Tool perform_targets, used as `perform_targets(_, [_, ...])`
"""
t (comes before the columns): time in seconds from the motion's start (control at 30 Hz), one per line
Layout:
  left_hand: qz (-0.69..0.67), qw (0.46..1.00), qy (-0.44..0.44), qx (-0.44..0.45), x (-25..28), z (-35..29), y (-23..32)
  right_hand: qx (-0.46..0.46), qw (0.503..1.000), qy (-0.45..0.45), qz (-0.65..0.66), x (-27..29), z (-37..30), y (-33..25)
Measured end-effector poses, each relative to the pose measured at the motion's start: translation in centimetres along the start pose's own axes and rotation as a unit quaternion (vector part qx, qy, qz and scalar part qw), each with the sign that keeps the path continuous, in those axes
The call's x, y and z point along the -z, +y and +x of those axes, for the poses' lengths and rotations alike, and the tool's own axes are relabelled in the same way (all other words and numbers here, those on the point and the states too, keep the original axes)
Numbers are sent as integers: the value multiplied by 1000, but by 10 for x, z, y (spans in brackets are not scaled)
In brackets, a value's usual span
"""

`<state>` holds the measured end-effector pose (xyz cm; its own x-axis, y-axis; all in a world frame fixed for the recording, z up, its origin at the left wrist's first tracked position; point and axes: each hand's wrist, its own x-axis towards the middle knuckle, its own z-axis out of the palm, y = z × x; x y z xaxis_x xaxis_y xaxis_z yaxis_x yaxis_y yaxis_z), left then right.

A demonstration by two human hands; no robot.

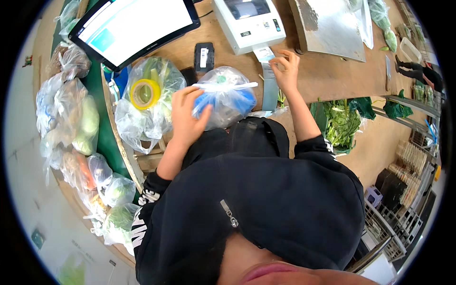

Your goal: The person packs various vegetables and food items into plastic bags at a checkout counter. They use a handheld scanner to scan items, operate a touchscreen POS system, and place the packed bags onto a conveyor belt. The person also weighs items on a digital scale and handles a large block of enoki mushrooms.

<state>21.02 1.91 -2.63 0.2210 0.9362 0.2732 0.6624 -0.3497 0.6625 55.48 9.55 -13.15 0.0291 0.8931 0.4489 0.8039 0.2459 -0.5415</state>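
Note:
My left hand [186, 114] has its fingers and thumb on the left side of a clear plastic bag [229, 97]. The bag is closed at the top with a white tie [228, 87], and something blue shows through it. At the white label printer [251, 23], my right hand [286, 71] pinches the edge of a label [264, 54] coming out of the front slot. Below it, a grey-blue backing strip [270, 92] hangs over the table edge. A black phone-like device [204, 57] with a white sticker lies behind the bag.
Left of my hand, a roll of yellow tape [145, 94] rests on a bag of green vegetables [166, 76]. A screen [137, 26] stands behind. Bagged vegetables [88, 118] line the far left. A metal box [330, 28] sits right of the printer; leafy greens [343, 123] fill a crate.

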Motion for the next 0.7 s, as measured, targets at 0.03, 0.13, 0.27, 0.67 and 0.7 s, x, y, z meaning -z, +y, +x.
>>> perform_targets(0.03, [55, 998, -9, -37, -5, 12, 11, 18, 1000, 2, -18, 7, 1, -10])
perform_targets(0.13, [185, 976, -41, -103, -34, 28, 6, -158, 932, -125, 301, 26, -23, -13])
perform_targets(0.27, [112, 971, -196, 82, -88, 17, -54, -238, 809, -362, 396, 16, -42, -29])
perform_targets(0.67, [-429, 884, -47, 182, 81, 7, -8, -224, 856, -263, 384, -62, -15, -137])
perform_targets(0.7, [-493, 848, -16, 193, 105, 5, -4, -165, 896, -185, 368, -70, -19, -149])
